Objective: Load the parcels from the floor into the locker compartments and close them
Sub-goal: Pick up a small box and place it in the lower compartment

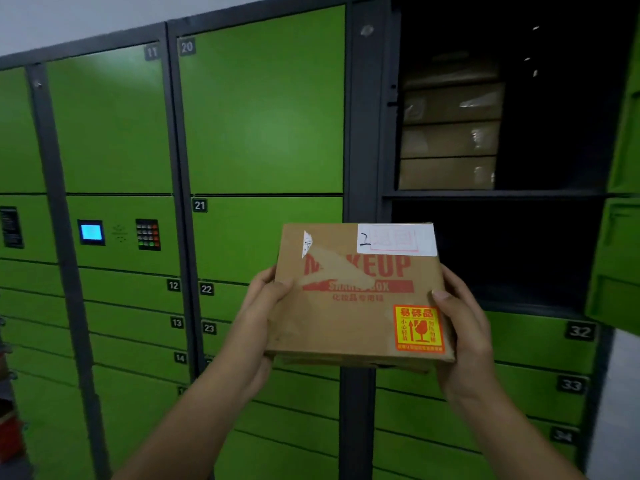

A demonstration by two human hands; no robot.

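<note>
Gripped by both side edges and kept level in the air: a flat brown cardboard parcel (356, 299), just in front of the lower open compartment (519, 258), near its left edge and not yet inside. Marked with a fragile sticker (419, 327) at the near right corner (probably the reason for the level, two-handed hold) and a white label (396, 239) at the far right corner. Clamped on the left edge by the left hand (266, 306), thumb curled over the top, fingers underneath and out of sight. Clamped likewise on the right edge by the right hand (464, 323). Seemingly lined up for sliding straight in. Above, in the upper open compartment (554, 133): stacked parcels (450, 133) against its left wall. At the lockers' right edge, green doors (620, 258) swung open. Farther left, a lit screen (91, 232) and keypad (148, 234).
</note>
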